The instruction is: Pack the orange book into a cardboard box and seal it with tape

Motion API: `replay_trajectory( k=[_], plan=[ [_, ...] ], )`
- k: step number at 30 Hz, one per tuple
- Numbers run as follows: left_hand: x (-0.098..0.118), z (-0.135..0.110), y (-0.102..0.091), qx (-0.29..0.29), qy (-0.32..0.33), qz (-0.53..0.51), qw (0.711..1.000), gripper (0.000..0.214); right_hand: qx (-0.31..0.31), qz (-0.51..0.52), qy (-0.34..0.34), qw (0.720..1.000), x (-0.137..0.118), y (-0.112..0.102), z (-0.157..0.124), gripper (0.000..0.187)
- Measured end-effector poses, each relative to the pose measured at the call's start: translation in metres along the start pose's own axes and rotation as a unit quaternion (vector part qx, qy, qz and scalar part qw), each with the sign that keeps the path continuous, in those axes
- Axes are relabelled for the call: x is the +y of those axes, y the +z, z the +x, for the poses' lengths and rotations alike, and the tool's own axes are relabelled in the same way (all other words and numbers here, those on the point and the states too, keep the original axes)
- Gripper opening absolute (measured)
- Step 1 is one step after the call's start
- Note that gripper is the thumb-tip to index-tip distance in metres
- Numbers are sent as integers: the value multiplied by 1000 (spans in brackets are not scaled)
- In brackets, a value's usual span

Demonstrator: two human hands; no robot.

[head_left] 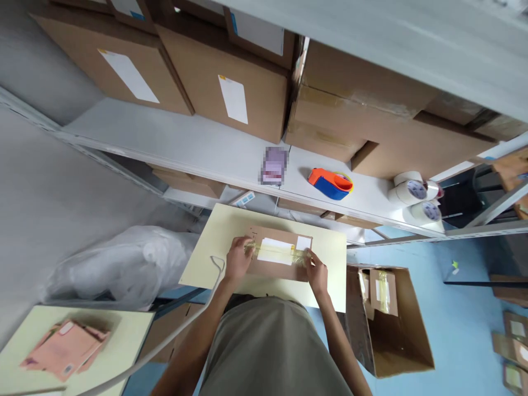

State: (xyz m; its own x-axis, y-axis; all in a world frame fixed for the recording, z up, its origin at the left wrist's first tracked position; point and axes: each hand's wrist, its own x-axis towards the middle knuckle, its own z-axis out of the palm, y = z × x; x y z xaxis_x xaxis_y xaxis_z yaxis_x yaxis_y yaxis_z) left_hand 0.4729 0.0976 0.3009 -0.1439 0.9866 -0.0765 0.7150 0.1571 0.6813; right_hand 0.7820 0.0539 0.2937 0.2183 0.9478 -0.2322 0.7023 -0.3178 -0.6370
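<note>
A flat brown cardboard box (272, 268) lies on the pale yellow work table (330, 247), with a white label (270, 252) on its top. A strip of yellowish clear packing tape (284, 255) runs lengthwise across the box and label. At the left end of the strip, my left hand (238, 259) is closed, its fingertips pinching the tape near the box's edge. My right hand (317, 273) pinches the other end by the box's right edge. Parts of the fingertips are hidden by the hands.
Above the table, a shelf (231, 143) carries large cartons (231, 77), an orange and blue tape dispenser (330, 183) and white tape rolls (416, 195). An open carton (396, 344) with taped parcels stands at right. Pink packets (68, 349) lie on a table at lower left.
</note>
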Motion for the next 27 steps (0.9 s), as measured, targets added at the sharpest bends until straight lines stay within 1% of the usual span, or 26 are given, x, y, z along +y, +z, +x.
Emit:
replay_trajectory(
  k=[2, 4, 5, 7, 9, 11, 12, 14, 16, 17, 19, 22, 24, 25, 27],
  plan=[
    [2, 1, 0, 3, 11, -2, 1000, 20, 41, -10, -56, 998, -15, -16, 7, 50],
    [13, 8, -3, 19, 45, -7, 999, 17, 112, -28, -123, 986, -40, -44, 22, 50],
    [21, 13, -6, 30, 67, -14, 997, 16, 153, -36, -156, 975, -57, -60, 32, 50],
    [47, 27, -17, 55, 113, -46, 991, 17, 217, -55, -219, 950, -93, -96, 55, 47],
    [81, 40, -33, 67, 152, -88, 982, 21, 266, -78, -259, 925, -128, -127, 82, 45],
    [118, 49, -52, 76, 189, -123, 971, 24, 283, -108, -275, 913, -154, -147, 108, 44],
    [135, 52, -62, 82, 203, -137, 966, 26, 280, -126, -272, 912, -164, -152, 121, 44],
    [164, 53, -79, 94, 231, -159, 955, 29, 255, -165, -249, 920, -175, -155, 145, 46],
    [179, 51, -91, 104, 249, -181, 946, 30, 211, -213, -205, 932, -181, -150, 163, 51],
    [182, 49, -94, 108, 255, -192, 942, 30, 189, -240, -181, 935, -183, -148, 170, 54],
    [178, 45, -96, 113, 256, -210, 937, 29, 158, -292, -140, 933, -186, -144, 177, 58],
    [155, 39, -92, 115, 237, -234, 936, 26, 138, -338, -115, 924, -190, -141, 171, 56],
    [138, 33, -90, 112, 213, -253, 937, 25, 130, -343, -128, 921, -190, -138, 153, 55],
    [131, 30, -91, 108, 201, -264, 937, 25, 127, -340, -147, 920, -189, -136, 140, 55],
    [119, 20, -98, 107, 179, -287, 935, 25, 125, -325, -212, 913, -188, -131, 108, 61]
  ],
)
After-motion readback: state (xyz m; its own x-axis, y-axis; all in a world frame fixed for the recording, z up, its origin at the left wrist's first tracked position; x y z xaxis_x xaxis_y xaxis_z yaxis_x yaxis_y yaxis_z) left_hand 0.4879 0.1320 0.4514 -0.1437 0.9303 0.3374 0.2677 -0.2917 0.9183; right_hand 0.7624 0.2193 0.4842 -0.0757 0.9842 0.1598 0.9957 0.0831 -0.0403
